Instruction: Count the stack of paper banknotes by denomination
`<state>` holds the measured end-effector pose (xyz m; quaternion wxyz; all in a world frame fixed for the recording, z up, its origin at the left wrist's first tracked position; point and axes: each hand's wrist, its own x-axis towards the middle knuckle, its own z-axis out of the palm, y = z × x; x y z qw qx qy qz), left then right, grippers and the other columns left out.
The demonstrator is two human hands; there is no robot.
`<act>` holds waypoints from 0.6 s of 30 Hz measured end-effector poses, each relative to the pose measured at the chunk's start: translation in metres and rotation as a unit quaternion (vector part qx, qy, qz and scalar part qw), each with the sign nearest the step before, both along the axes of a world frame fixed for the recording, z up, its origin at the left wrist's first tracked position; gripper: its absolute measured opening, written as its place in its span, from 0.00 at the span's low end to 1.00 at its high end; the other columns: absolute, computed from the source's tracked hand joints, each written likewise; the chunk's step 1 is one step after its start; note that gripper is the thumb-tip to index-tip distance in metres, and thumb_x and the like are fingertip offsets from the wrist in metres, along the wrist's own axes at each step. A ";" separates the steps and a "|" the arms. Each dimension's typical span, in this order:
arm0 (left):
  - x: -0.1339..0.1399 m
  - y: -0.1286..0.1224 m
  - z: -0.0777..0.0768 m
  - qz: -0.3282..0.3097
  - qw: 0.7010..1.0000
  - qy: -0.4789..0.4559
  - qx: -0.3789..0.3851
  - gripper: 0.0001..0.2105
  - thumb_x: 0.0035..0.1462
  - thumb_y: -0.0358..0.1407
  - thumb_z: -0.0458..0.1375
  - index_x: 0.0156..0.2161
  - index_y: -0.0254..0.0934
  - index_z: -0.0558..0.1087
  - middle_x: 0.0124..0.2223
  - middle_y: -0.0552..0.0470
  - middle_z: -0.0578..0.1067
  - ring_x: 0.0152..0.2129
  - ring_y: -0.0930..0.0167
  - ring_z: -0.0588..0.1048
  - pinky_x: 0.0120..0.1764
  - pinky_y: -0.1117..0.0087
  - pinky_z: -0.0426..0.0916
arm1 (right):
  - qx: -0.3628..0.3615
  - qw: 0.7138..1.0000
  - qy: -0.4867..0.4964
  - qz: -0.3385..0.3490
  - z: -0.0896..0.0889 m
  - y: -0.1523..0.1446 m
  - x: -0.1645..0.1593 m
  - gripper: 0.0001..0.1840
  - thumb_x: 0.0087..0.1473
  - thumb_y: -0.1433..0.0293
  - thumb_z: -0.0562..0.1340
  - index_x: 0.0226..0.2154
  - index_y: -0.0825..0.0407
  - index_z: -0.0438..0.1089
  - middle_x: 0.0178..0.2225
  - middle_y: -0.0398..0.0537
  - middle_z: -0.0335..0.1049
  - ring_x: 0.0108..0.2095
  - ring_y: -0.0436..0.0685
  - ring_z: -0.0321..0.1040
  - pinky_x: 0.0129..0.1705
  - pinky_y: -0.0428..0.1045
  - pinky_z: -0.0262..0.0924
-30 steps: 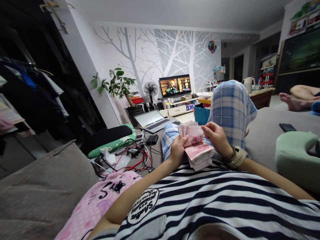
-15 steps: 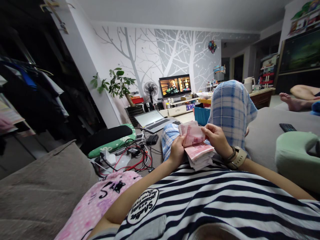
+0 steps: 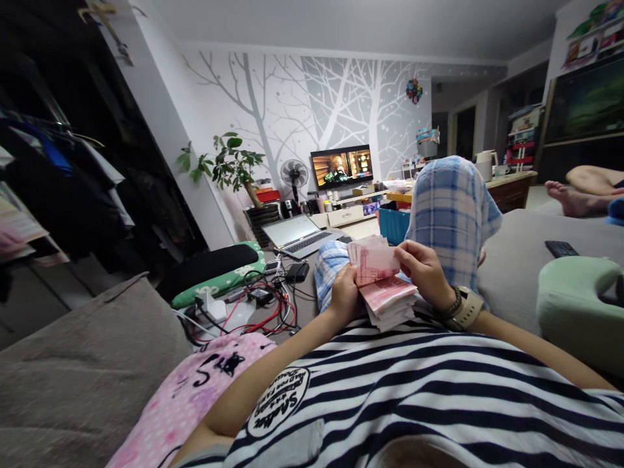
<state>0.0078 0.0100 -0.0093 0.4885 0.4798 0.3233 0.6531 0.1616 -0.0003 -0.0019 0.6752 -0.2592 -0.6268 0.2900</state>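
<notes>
A folded-over stack of red-pink banknotes rests at my lap, its lower edges fanned out. Closed around the left side of this stack is my left hand, with the thumb on the notes. My right hand pinches the right edge of an upper banknote between thumb and fingers. Several note edges show behind that one, tilted up toward the far side. On my right wrist are a dark beaded bracelet and a pale-strapped watch.
To the left lie tangled cables, a white power strip and a laptop. A green neck pillow and a remote are on the right. My raised knee stands beyond my right hand. Another person's bare foot is at far right.
The upper note between my hands has shifted and shows a different face, with more note edges fanned behind it. Both hands stay almost in place. The television picture has changed.
</notes>
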 end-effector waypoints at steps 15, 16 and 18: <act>-0.002 0.004 -0.005 -0.083 0.996 -0.027 0.028 0.07 0.51 0.33 0.53 0.28 0.39 0.72 0.34 0.49 0.77 0.32 0.66 0.75 0.38 0.66 0.71 | 0.004 0.999 0.023 0.028 -0.004 0.002 -0.001 0.15 0.52 0.58 0.64 0.24 0.51 0.66 0.17 0.37 0.53 0.19 0.47 0.49 0.21 0.46 0.46; -0.001 0.004 -0.005 -0.088 0.995 -0.030 0.031 0.07 0.51 0.33 0.53 0.28 0.39 0.73 0.34 0.49 0.78 0.32 0.66 0.75 0.38 0.66 0.71 | 0.004 0.999 0.024 0.029 -0.004 0.002 -0.001 0.15 0.52 0.58 0.64 0.24 0.51 0.66 0.17 0.37 0.53 0.19 0.47 0.49 0.21 0.46 0.46; -0.001 0.004 -0.006 -0.105 0.993 -0.044 0.032 0.07 0.50 0.32 0.53 0.30 0.39 0.74 0.33 0.49 0.78 0.32 0.66 0.76 0.39 0.65 0.71 | 0.004 0.999 0.026 0.028 -0.003 0.002 -0.001 0.15 0.52 0.58 0.64 0.24 0.51 0.66 0.17 0.37 0.53 0.19 0.47 0.49 0.21 0.46 0.46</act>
